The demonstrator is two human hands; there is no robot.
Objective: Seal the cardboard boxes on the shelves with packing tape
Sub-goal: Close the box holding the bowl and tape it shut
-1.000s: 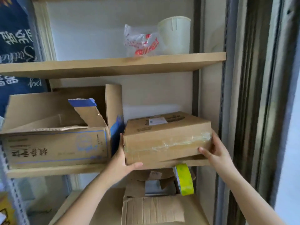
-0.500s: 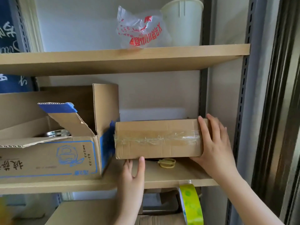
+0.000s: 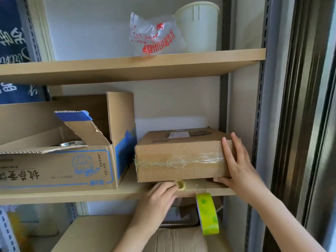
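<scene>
The small box (image 3: 181,157) sits on the middle shelf (image 3: 72,196), taped across its front; right hand (image 3: 236,166) spread flat on its right corner, left hand (image 3: 160,197) pinching a small tape ring (image 3: 180,184) beneath; stiff, probably light; best held by its corners.

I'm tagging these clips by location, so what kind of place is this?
Probably a storeroom or stockroom corner. Light wooden shelves on slotted grey metal uprights hold a taped brown cardboard box, an open blue-printed carton, a crumpled plastic bag and a pale paper tub.
</scene>
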